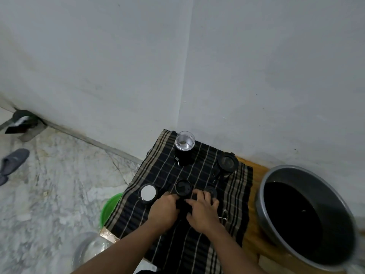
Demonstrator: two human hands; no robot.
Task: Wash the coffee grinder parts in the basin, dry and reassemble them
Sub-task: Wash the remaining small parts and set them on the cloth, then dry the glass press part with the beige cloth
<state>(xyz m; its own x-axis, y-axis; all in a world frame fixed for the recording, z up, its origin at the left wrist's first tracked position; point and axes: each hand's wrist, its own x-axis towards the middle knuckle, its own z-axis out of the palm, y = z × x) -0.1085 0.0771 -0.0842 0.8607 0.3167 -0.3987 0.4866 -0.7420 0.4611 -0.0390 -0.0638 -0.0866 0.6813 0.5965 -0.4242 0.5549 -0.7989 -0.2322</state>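
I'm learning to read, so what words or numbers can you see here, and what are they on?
No words or numbers can be read here.
Small white mark on the black grinder body: too small to read.
Pale emblem on the striped cloth: too blurred to read.

Corner of a home room, plain pale walls point(118, 66) meeting above a veined marble floor point(59, 184), grey slipper point(13, 161) lying there, green plastic bowl point(110, 204) beside a low wooden worktop point(254, 234), checked cloth point(187, 254) draped over it, metal basin point(259, 194) holding water.
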